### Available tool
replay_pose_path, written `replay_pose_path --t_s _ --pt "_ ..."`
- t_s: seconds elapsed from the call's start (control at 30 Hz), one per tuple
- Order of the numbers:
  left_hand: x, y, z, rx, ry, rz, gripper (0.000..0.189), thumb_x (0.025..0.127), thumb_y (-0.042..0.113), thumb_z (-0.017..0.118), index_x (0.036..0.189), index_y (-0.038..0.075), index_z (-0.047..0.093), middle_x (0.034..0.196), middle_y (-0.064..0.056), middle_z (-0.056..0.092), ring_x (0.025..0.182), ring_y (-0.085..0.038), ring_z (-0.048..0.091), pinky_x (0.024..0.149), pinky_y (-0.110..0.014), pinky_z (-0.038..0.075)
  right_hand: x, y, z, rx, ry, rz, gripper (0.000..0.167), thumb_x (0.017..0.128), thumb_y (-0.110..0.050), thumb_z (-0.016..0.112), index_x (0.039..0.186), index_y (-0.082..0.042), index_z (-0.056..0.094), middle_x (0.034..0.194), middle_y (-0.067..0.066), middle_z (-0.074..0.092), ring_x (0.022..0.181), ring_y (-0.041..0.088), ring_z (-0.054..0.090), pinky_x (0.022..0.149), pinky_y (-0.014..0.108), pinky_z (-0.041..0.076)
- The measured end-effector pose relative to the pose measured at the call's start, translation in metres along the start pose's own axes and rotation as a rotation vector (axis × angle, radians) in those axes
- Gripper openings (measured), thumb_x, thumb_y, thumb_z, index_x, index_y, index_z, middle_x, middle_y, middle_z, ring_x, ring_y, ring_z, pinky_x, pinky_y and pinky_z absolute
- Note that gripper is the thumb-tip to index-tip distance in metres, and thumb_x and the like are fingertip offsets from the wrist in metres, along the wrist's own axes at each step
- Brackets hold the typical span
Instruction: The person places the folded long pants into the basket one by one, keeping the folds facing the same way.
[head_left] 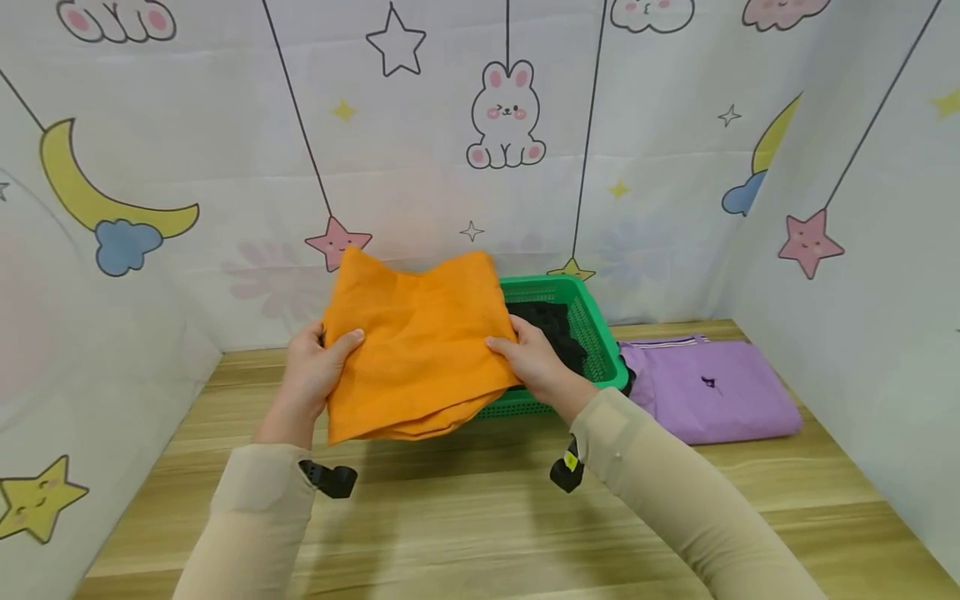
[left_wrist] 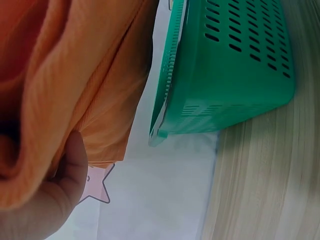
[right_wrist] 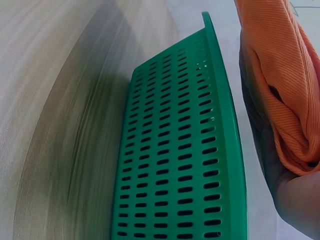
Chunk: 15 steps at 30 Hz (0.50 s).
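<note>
A folded orange cloth [head_left: 420, 342], ribbed in the wrist views, is held up between both hands in front of a green plastic basket [head_left: 600, 333]. My left hand [head_left: 313, 367] grips its left side, thumb on the near face and fingers behind. On the right side my right hand [head_left: 536, 358] pinches it the same way. Dark fabric [head_left: 551, 325] lies inside the basket, partly hidden by the cloth. In the right wrist view, the cloth [right_wrist: 282, 75] hangs above the rim of the basket [right_wrist: 170, 150].
A folded purple garment [head_left: 720, 392] lies on the wooden table [head_left: 450, 525] to the right of the basket. Behind and at both sides stand white fabric walls [head_left: 420, 167] printed with stars, moons and a bunny. Each sleeve bears a small black wrist camera [head_left: 330, 479].
</note>
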<state>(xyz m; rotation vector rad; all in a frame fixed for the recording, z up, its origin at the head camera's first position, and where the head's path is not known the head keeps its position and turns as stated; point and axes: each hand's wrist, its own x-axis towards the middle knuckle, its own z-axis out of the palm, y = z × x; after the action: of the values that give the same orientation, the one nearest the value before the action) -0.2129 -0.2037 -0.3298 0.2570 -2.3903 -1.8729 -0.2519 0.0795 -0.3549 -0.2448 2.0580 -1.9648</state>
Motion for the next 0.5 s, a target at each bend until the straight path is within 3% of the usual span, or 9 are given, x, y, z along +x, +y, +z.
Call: replay_pose_path --t_s 0.5 --pt "0.0043 0.0041 0.0102 -0.022 -0.045 0.007 0.062 0.092 0.035 0.059 0.14 0.002 0.037 0.117 -0.01 0.05 0.087 -0.01 0.058 0.075 -0.021 0.053 -0.0037 -0.0031 -0.0103 -0.002 0.016 -0.001 0.047 0.098 -0.017 0.051 0.143 -0.014 0.038 0.123 0.015 0.056 0.085 0.016 0.066 0.079 0.035 0.057"
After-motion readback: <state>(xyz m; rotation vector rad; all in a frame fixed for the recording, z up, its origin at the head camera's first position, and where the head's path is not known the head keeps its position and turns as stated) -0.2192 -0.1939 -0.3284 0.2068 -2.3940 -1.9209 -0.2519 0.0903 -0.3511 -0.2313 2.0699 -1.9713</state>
